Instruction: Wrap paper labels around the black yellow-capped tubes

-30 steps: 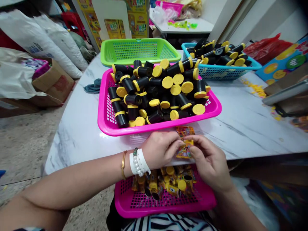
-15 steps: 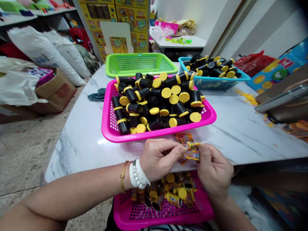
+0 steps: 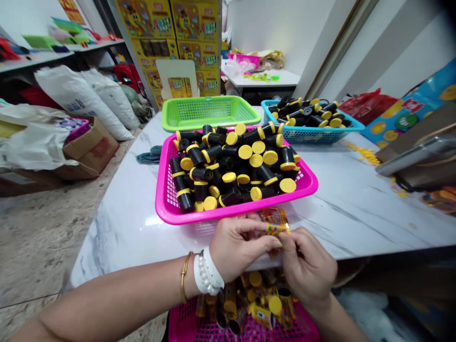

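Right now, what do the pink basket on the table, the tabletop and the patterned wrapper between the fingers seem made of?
Pink basket: likely moulded plastic, glossy along the rim, with grid holes.
Tabletop: smooth, glossy, grey-veined white; marble or imitation, I can't tell.
Wrapper: perhaps thin plastic film, from its sheen and print.

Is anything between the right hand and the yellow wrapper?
Nothing visible: the right hand already pinches the wrapper's right side. The left hand is at its left edge, and the upper basket sits beyond both hands.
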Demonstrator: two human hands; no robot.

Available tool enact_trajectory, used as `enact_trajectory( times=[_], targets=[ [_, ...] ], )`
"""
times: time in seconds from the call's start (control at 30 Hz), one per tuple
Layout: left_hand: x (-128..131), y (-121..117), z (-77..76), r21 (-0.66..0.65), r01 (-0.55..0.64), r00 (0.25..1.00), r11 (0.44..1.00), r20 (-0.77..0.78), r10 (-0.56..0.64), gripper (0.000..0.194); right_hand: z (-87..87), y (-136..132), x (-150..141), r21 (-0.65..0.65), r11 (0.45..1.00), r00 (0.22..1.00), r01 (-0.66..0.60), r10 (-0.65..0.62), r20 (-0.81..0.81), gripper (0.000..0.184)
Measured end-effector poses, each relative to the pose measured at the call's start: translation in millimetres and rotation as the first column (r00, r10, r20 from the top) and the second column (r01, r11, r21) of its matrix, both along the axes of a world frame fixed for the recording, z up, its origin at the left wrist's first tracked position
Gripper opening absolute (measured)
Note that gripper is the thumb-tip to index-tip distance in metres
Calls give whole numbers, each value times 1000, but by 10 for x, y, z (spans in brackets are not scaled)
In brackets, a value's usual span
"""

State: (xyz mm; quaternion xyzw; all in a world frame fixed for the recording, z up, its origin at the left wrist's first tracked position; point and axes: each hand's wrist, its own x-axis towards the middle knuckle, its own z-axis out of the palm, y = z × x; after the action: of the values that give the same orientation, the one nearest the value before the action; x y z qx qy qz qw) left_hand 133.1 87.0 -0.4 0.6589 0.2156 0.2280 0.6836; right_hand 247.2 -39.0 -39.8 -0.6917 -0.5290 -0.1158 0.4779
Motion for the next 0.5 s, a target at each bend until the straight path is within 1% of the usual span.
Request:
enact_trajectory(
  times=[0.07, 0.13, 0.17, 0.2, 0.23, 0.27, 0.3, 0.33, 0.37, 0.4, 0.43, 0.5],
  targets=[
    [2, -1, 7, -52, 1, 1000, 999, -3, -1, 14, -18, -5, 14, -24, 998, 998, -55, 56, 30, 18],
    [6, -8, -5, -139, 10, 998, 990, -64, -19, 18, 18, -6, 80, -48, 996, 995, -75, 78, 61, 18],
    [9, -14, -17, -188, 9, 995, 982, -97, -28, 19, 68, 3, 139, -51, 997, 994, -56, 60, 89, 17],
    [13, -19, -33, -232, 5, 992, 973, -122, -35, 20, 140, 21, 214, -46, 999, 991, -8, 14, 130, 15],
    [18, -25, -48, -264, 6, 990, 964, -134, -43, 21, 231, 53, 304, -41, 997, 981, 58, -49, 186, 12],
    [23, -29, -62, -287, 17, 989, 958, -134, -58, 23, 335, 102, 405, -34, 989, 959, 146, -133, 252, 14],
    [29, -30, -73, -303, 36, 988, 952, -129, -79, 24, 443, 168, 514, -46, 969, 919, 243, -215, 331, 22],
    [33, -29, -81, -318, 57, 986, 946, -129, -103, 25, 548, 251, 625, -99, 945, 878, 312, -247, 409, 31],
    [38, -25, -85, -338, 81, 982, 938, -135, -133, 25, 642, 346, 733, -180, 919, 855, 351, -236, 462, 37],
    [42, -17, -86, -360, 107, 975, 927, -145, -169, 24, 721, 449, 835, -292, 885, 853, 363, -189, 487, 40],
    [46, -6, -85, -384, 135, 965, 914, -157, -209, 22, 783, 553, 926, -408, 835, 864, 368, -146, 482, 43],
    [54, 22, -82, -429, 173, 944, 887, -184, -273, 17, 868, 729, 1063, -571, 737, 898, 362, -111, 427, 47]
  ],
)
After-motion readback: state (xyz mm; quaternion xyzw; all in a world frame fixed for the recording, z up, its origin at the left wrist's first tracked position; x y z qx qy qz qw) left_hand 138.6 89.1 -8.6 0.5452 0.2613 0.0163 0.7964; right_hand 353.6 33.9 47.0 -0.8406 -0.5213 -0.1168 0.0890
